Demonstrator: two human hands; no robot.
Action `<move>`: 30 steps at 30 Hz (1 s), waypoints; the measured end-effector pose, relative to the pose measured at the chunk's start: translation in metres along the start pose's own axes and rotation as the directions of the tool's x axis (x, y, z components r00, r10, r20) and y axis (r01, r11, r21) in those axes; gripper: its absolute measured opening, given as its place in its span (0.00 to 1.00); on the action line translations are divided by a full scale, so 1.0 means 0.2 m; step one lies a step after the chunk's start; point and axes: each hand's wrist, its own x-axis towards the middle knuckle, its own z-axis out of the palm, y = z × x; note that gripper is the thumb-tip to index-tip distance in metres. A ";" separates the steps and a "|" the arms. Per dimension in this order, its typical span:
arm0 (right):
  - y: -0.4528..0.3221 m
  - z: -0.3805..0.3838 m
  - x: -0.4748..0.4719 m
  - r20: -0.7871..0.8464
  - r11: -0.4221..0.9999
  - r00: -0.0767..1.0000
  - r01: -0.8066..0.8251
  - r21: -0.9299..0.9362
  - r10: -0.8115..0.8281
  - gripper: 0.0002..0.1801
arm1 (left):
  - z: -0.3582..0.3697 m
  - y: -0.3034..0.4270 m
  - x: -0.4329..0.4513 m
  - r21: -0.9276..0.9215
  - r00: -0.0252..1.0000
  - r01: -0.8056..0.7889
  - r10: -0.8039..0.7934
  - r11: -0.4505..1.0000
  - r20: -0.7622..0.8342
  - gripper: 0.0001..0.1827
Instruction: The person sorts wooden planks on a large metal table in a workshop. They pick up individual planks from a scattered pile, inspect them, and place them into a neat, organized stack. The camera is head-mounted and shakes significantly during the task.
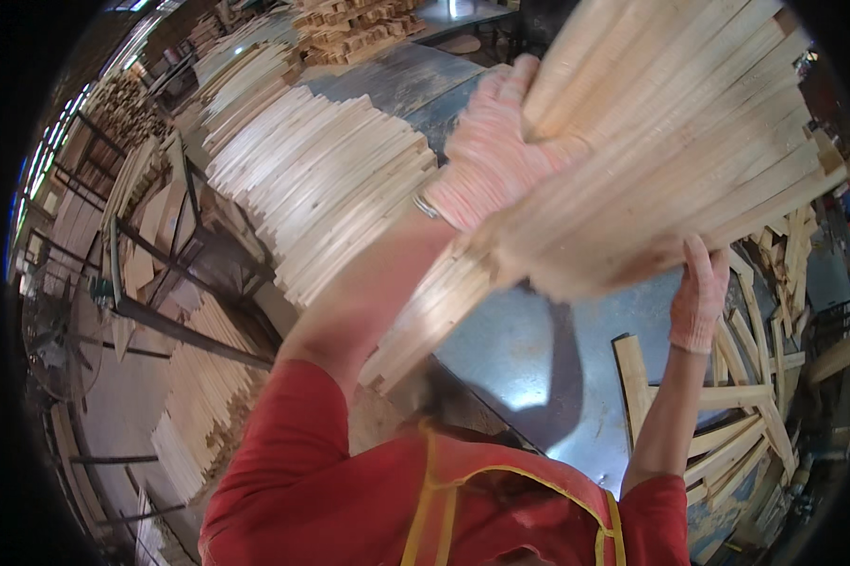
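Observation:
A wide bundle of pale wooden strips [665, 141] is tilted up before me at the upper right, blurred by motion. My left hand [495, 152], in a pinkish knit glove, holds its left side with the fingers spread along the wood. Gloved as well, my right hand [700, 297] grips the bundle's lower right edge, part of its fingers hidden behind the strips. Beneath lies a metal tabletop [502, 347] with a shadow across it. Just left of the bundle, more wooden strips [432, 311] lie side by side under my left forearm.
A broad row of strips [333, 177] lies at the left, with more stacks behind. Loose wood pieces [736, 396] are heaped on the right. A dark metal frame [184, 325] and a fan [57, 339] stand at far left. Stacked wood blocks [354, 28] are at the back.

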 end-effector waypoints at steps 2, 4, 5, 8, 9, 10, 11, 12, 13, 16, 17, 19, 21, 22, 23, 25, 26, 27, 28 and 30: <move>0.07 0.21 0.05 -0.015 0.998 0.998 0.060 -0.007 -0.060 0.35 | -0.10 -0.27 0.12 -0.120 0.999 -0.020 0.023 0.993 0.024 0.57; 0.21 0.42 0.00 -0.026 0.973 0.999 -0.016 0.228 0.022 0.36 | -0.21 -0.55 0.12 -0.063 0.992 -0.097 0.102 0.993 0.079 0.49; 0.29 0.53 -0.08 -0.019 0.973 0.998 -0.061 0.222 0.066 0.37 | -0.27 -0.67 0.08 0.047 0.980 -0.166 0.159 0.985 0.119 0.42; 0.42 0.92 -0.36 0.089 0.980 0.982 -0.177 0.091 0.169 0.41 | -0.51 -1.14 -0.13 0.388 0.907 -0.353 0.211 0.851 0.363 0.39; 0.47 1.07 -0.47 0.157 0.980 0.968 -0.201 0.012 0.196 0.42 | -0.60 -1.35 -0.23 0.476 0.870 -0.394 0.152 0.787 0.469 0.37; 0.49 1.16 -0.57 0.209 0.975 0.954 -0.203 -0.088 0.218 0.44 | -0.65 -1.51 -0.32 0.530 0.814 -0.450 0.087 0.718 0.574 0.36; 0.54 1.25 -0.69 0.259 0.962 0.942 -0.156 -0.225 0.214 0.46 | -0.69 -1.67 -0.41 0.556 0.747 -0.509 0.017 0.657 0.664 0.35; 0.61 1.31 -0.80 0.293 0.926 0.936 -0.075 -0.370 0.193 0.47 | -0.73 -1.82 -0.47 0.562 0.669 -0.584 -0.045 0.585 0.742 0.34; 0.69 1.36 -0.95 0.318 0.865 0.934 0.018 -0.501 0.164 0.49 | -0.77 -1.93 -0.53 0.548 0.589 -0.660 -0.100 0.513 0.802 0.33; 0.89 1.35 -1.28 0.389 0.515 0.916 0.288 -0.807 0.096 0.47 | -0.77 -2.07 -0.56 0.529 0.511 -0.733 -0.167 0.427 0.843 0.29; 0.92 1.33 -1.29 0.402 0.557 0.885 0.217 -0.802 0.234 0.47 | -0.76 -2.05 -0.54 0.589 0.550 -0.613 -0.251 0.526 0.796 0.29; 0.79 1.27 -1.21 0.409 0.605 0.768 0.035 -0.796 0.493 0.47 | -0.70 -1.93 -0.44 0.670 0.588 -0.333 -0.409 0.664 0.698 0.28; 0.75 1.21 -1.14 0.312 0.760 0.760 -0.345 -0.551 0.570 0.43 | -0.71 -1.93 -0.42 0.671 0.774 -0.244 -0.276 0.700 0.570 0.27; 0.90 1.13 -1.16 0.261 0.826 0.788 -0.496 -0.267 0.557 0.42 | -0.69 -1.93 -0.40 0.649 0.847 -0.212 -0.194 0.730 0.495 0.26; 0.98 1.04 -1.16 0.201 0.823 0.812 -0.567 0.050 0.548 0.41 | -0.69 -1.92 -0.39 0.585 0.905 -0.251 -0.028 0.771 0.424 0.26; 0.90 0.80 -1.07 0.000 0.803 0.847 -0.504 -0.318 0.531 0.40 | -0.64 -1.79 -0.43 0.489 0.927 -0.288 0.112 0.823 0.359 0.28; 0.93 0.63 -1.06 -0.137 0.754 0.907 -0.408 -0.515 0.398 0.38 | -0.60 -1.68 -0.43 0.455 0.918 -0.294 0.114 0.841 0.380 0.30; 0.92 0.44 -1.01 -0.231 0.613 0.938 -0.344 -0.711 0.258 0.38 | -0.57 -1.61 -0.50 0.404 0.897 -0.322 0.140 0.856 0.418 0.31; 0.89 0.23 -0.95 -0.272 0.419 0.956 -0.294 -0.859 0.112 0.38 | -0.57 -1.55 -0.56 0.365 0.878 -0.347 0.163 0.864 0.450 0.33; 0.84 -0.22 -0.90 -0.430 0.146 0.902 -0.421 -0.895 -0.038 0.41 | -0.46 -1.26 -0.65 0.412 0.828 -0.376 0.102 0.830 0.552 0.35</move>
